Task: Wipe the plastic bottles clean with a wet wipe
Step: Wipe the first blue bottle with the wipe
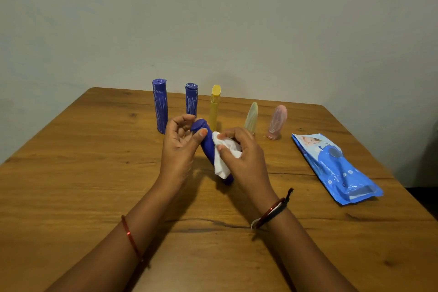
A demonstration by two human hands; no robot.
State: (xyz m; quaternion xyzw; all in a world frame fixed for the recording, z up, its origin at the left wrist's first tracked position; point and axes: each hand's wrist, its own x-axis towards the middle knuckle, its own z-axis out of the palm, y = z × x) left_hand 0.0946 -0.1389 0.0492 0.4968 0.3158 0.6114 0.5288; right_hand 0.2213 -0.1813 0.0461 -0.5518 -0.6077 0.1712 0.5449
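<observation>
- Head view, looking down across a wooden table (71,173) that meets a plain wall at its far edge; items follow from your left to your right.
- Farthest left stands a tall blue bottle (160,105), upright, streaked with pale marks.
- Just right of it, a shorter blue bottle (191,99) stands upright, partly behind your left hand.
- Your left hand (179,147) grips the cap end of a dark blue bottle (208,142), thumb on the near side, fingers curled round the far side.
- That bottle is held above the table centre, tilted. Its long axis runs from the cap, up and away at your left, down toward you at your right, where the base shows below the wipe.
- A yellow bottle (215,106) stands upright right behind the held one.
- Your right hand (244,156) pinches a crumpled white wet wipe (222,159) against the held bottle's middle and lower body.
- Right of your hands stand a pale yellow-green bottle (251,117) and a pink bottle (276,122), both tapered, apart from each other.
- Near the table's right edge a blue pack of wipes (336,168) lies flat, angled, well apart from your right hand.
- Open tabletop lies to the left of your left arm, and between your forearms toward the near edge.
</observation>
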